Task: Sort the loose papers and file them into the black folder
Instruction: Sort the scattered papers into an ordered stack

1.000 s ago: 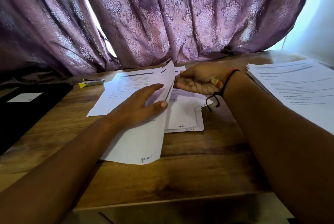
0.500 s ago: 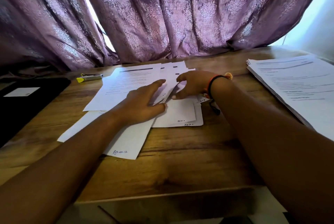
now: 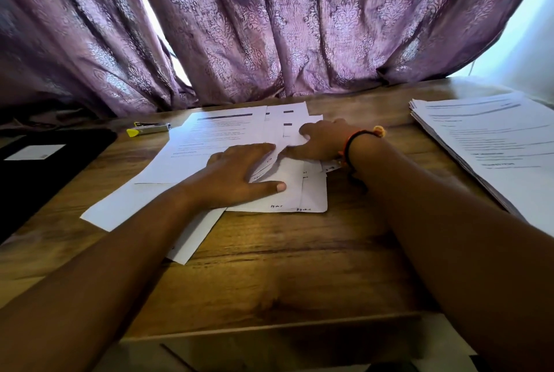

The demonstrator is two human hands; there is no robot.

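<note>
The left hand (image 3: 236, 173) lies flat on the loose papers (image 3: 215, 134), fingers straight and a little spread, thumb out to the side; it presses the sheets down and grips nothing. The right hand (image 3: 323, 140), with a thread bracelet (image 3: 356, 137) at the wrist, rests on the far right part of the same papers. Its fingers are bent, with the tips on the top sheets, but I cannot tell if they pinch a sheet or only touch it.

I judge that the step in hand is the sorting: the sheets overlap at different angles and none is filed yet. The next move probably calls for separating one sheet while the left hand keeps the others from sliding.

Left of the papers, well apart, the black folder (image 3: 45, 167) lies closed on the tabletop (image 3: 269, 251). Just beside their far left corner lies a small yellow-tipped object (image 3: 148, 128). Right of the papers, a neat stack of printed pages (image 3: 485, 143) waits.
</note>
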